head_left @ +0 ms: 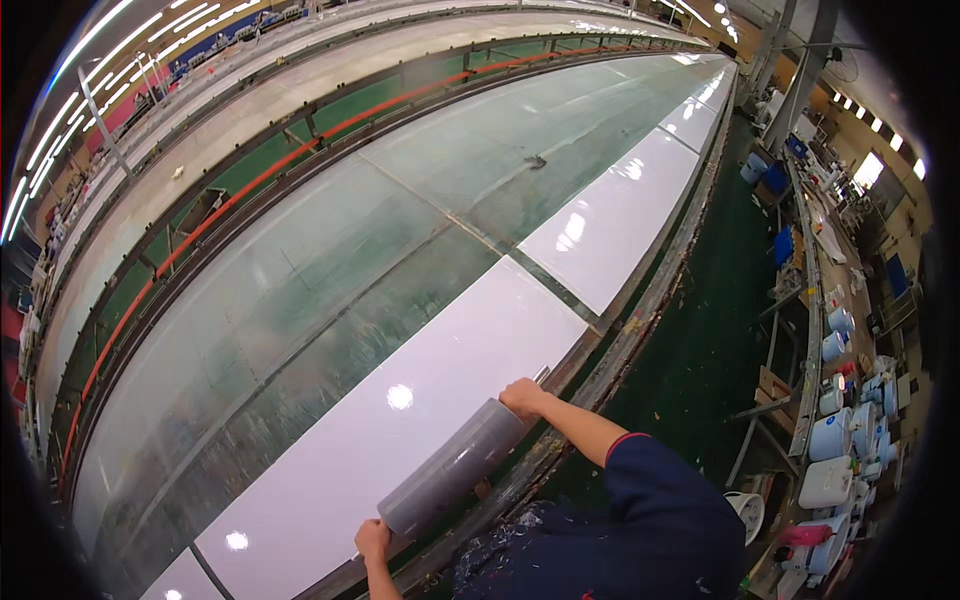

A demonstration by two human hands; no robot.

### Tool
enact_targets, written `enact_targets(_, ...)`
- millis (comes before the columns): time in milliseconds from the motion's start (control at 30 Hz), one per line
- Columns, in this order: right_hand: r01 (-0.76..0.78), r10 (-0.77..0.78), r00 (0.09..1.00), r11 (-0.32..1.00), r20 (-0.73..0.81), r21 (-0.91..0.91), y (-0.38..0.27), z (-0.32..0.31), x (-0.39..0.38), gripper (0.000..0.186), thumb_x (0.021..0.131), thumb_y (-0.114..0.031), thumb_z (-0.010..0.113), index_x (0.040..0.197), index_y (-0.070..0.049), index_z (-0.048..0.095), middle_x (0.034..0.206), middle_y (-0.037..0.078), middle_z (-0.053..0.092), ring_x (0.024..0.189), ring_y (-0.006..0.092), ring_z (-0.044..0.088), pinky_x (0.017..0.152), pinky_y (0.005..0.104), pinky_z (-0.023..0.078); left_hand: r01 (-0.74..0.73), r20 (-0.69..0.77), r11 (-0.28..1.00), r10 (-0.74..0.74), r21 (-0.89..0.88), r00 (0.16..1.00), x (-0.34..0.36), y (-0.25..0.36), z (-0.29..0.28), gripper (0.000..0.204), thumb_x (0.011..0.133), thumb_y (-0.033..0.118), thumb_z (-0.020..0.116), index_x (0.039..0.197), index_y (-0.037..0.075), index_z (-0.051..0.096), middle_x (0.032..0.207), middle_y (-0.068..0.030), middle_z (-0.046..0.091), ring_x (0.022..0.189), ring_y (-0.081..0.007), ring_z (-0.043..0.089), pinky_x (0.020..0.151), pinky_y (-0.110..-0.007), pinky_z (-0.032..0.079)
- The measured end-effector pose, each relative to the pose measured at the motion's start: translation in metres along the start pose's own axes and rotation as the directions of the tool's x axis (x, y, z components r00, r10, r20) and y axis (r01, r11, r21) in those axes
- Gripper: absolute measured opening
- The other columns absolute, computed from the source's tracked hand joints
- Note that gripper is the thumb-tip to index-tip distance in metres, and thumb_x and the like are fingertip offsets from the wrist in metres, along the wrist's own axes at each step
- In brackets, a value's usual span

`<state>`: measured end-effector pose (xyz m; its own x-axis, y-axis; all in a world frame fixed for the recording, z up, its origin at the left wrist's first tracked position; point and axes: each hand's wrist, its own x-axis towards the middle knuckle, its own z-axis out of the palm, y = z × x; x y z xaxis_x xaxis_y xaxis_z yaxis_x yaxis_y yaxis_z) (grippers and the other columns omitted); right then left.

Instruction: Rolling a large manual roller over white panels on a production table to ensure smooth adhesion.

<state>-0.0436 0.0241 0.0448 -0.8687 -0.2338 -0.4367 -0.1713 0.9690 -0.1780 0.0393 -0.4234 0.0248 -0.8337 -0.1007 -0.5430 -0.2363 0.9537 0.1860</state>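
Observation:
A large roll of grey, glossy film [448, 465] on a metal rod lies across the near edge of a long table, over a glossy white panel [420, 360]. My left hand [374, 540] is closed round the rod at the roll's lower left end. My right hand [522, 398] grips the rod at the upper right end, its short bit of metal showing beyond my fingers. Further white panels [610, 230] lie in a row along the translucent greenish table surface [300, 260], separated by narrow gaps.
A worn wooden edge [660, 300] borders the green floor [670, 370] on my right. A long bench [805, 380] there holds several buckets [830, 435], bottles and containers. An orange rail [230, 200] runs along the table's far side, with further long tables behind it.

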Motion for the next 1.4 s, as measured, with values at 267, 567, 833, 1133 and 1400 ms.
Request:
enact_targets(267, 0.040, -0.030, 0.984, 0.998, -0.174, 0.053, 0.011, 0.033, -0.058, 0.021, 0.073, -0.030, 0.053, 0.072, -0.012, 0.065, 0.070, 0.015, 0.063, 0.070, 0.0326, 0.062, 0.061, 0.0440, 0.047, 0.060, -0.205, 0.997, -0.067, -0.042, 0.976, -0.042, 0.005, 0.045, 0.038, 0.075, 0.039, 0.049, 0.075, 0.008, 0.070, 0.071, -0.0187, 0.063, 0.071, -0.0344, 0.063, 0.065, -0.042, 0.048)
enact_targets(567, 0.060, -0.031, 0.965, 0.993, -0.261, 0.102, 0.026, 0.052, -0.074, 0.043, 0.086, -0.037, 0.040, 0.065, -0.009, 0.065, 0.065, 0.013, 0.063, 0.066, 0.0310, 0.062, 0.063, 0.0437, 0.047, 0.238, -0.170, 0.970, -0.242, -0.042, 0.955, -0.071, 0.022, 0.051, 0.035, 0.075, 0.037, 0.051, 0.080, 0.009, 0.070, 0.075, -0.0181, 0.064, 0.075, -0.0342, 0.063, 0.069, -0.041, 0.048)
enact_targets(833, -0.082, 0.072, 0.987, 0.994, -0.141, -0.070, 0.167, 0.006, -0.073, 0.031, 0.083, -0.030, 0.043, 0.073, -0.011, 0.064, 0.079, 0.010, 0.064, 0.079, 0.0255, 0.059, 0.072, 0.0412, 0.041, 0.233, -0.204, 0.973, -0.227, 0.006, 0.952, -0.059, 0.164, 0.086, 0.040, 0.081, 0.044, 0.048, 0.088, 0.010, 0.068, 0.088, -0.0180, 0.064, 0.085, -0.0369, 0.061, 0.074, -0.046, 0.047)
enact_targets(1133, -0.132, 0.139, 0.970, 0.990, -0.198, 0.048, 0.308, -0.034, -0.048, 0.046, 0.086, -0.042, 0.043, 0.064, -0.009, 0.066, 0.062, 0.015, 0.060, 0.064, 0.0345, 0.059, 0.061, 0.0452, 0.045, 0.081, -0.293, 0.985, -0.124, -0.153, 0.948, -0.019, 0.320, 0.067, 0.042, 0.083, 0.044, 0.048, 0.065, 0.009, 0.065, 0.060, -0.0130, 0.059, 0.058, -0.0334, 0.059, 0.052, -0.041, 0.044)
enact_targets(1400, 0.012, 0.138, 0.817, 0.967, -0.560, 0.255, 0.290, -0.090, 0.082, 0.040, 0.085, -0.027, 0.046, 0.053, -0.005, 0.055, 0.055, 0.014, 0.055, 0.050, 0.0347, 0.051, 0.055, 0.0425, 0.038, -0.056, -0.610, 0.967, -0.112, -0.250, 0.785, 0.086, 0.312, -0.001, 0.039, 0.086, 0.032, 0.050, 0.057, 0.007, 0.051, 0.051, -0.0102, 0.052, 0.048, -0.0307, 0.052, 0.046, -0.039, 0.038)
